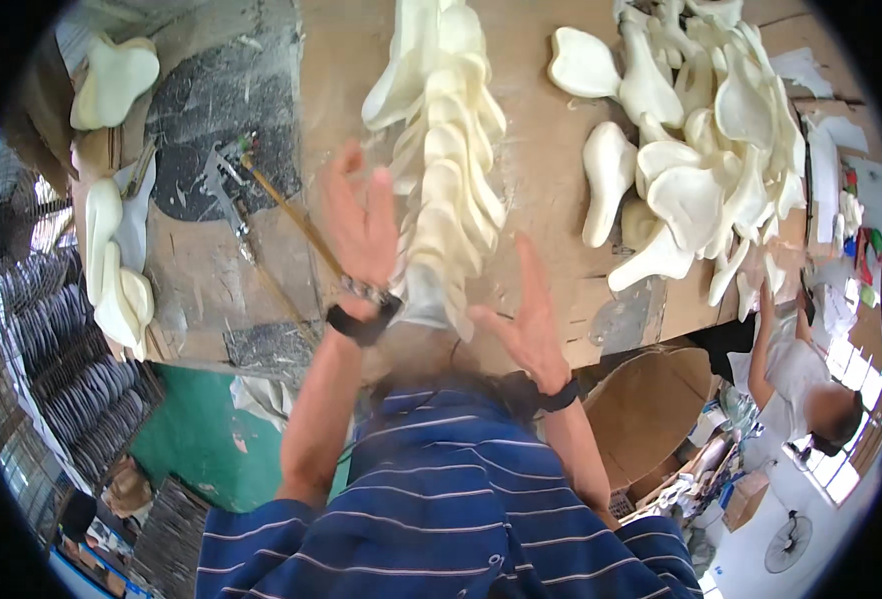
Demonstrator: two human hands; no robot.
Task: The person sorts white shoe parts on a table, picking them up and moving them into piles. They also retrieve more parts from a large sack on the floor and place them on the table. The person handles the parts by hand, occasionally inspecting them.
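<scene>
A long row of nested, cream-white moulded pieces [448, 150] runs away from me down the middle of the cardboard-covered table [546, 170]. Just left of its near end, my left hand [363, 225] is raised with its fingers stretched out and nothing in it. On the other side, my right hand [529, 317] is held with thumb and fingers spread, also holding nothing. Its thumb comes close to the nearest piece; whether it touches I cannot tell. A thin wooden-handled tool [286, 208] lies beside my left hand, its handle passing behind the wrist.
Loose cream-white pieces form a big heap [706, 150] at the right; a few others [113, 85] lie along the left edge. A metal tool [223, 190] rests on the dark stained patch. A round cardboard container [651, 414] stands below the table's right side. Another person [796, 369] is at far right.
</scene>
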